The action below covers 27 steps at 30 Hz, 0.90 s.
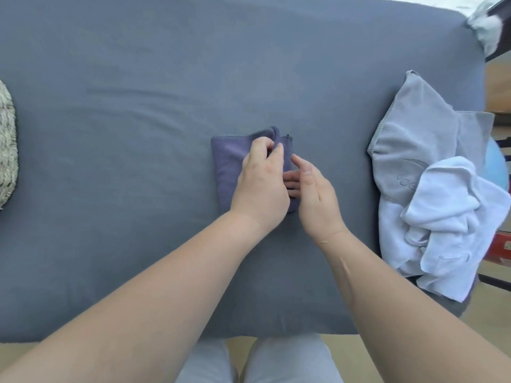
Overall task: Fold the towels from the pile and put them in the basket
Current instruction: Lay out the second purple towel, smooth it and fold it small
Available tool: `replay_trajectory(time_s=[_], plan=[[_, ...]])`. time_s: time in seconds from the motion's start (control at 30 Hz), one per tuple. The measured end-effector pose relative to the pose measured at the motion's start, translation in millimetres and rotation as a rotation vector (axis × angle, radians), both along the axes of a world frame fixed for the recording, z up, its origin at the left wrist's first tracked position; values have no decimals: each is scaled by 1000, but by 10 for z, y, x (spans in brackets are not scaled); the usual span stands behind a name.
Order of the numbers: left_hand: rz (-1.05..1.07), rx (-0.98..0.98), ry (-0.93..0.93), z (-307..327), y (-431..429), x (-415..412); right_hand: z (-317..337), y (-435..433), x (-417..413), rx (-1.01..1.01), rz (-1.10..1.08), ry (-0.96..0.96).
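Note:
A small purple towel (226, 161) lies partly folded in the middle of the grey-blue table cover (138, 106). My left hand (262, 181) sits on top of it and pinches a raised fold of its far edge between thumb and fingers. My right hand (315, 194) is beside it on the right, fingers straight and slipped under the towel's right side, thumb free. The pile at the right edge holds a grey towel (414, 134) with a crumpled white towel (448, 217) over its near part. A woven basket (7, 145) shows only as a sliver at the left edge.
A white and grey cloth (488, 26) lies at the far right corner. Beyond the right edge are a blue ball (497, 164), wooden furniture and a red object. My knees in light trousers (257, 363) are below the near edge.

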<state>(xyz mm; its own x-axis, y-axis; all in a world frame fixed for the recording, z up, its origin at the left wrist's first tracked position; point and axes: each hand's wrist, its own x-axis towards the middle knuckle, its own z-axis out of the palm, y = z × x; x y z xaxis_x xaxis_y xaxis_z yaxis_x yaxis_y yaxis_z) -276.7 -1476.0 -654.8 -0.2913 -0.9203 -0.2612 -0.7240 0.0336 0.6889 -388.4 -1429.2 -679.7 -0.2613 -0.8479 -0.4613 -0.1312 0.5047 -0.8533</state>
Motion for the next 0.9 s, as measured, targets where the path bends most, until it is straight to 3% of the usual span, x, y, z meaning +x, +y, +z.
replay_trajectory(time_s=[0.2, 0.33, 0.43, 0.6, 0.77, 0.8, 0.9], plan=[[-65, 89, 28, -216, 45, -72, -1, -114, -89, 32, 21, 75], [-15, -202, 28, -188, 125, 185, -19, -210, -89, 98, 79, 170], [9, -401, -175, -245, 146, 350, -18, -292, -70, 112, 146, 270], [-184, -131, -584, -419, 151, 404, -31, -300, -131, 77, 121, 311], [-268, -139, -710, -626, 110, 411, -128, -236, -146, 55, 168, 405], [-278, -137, -714, -651, 107, 416, -146, -224, -128, 37, 182, 474], [-303, -120, -723, -676, 92, 408, -184, -198, -27, -210, 331, 931]])
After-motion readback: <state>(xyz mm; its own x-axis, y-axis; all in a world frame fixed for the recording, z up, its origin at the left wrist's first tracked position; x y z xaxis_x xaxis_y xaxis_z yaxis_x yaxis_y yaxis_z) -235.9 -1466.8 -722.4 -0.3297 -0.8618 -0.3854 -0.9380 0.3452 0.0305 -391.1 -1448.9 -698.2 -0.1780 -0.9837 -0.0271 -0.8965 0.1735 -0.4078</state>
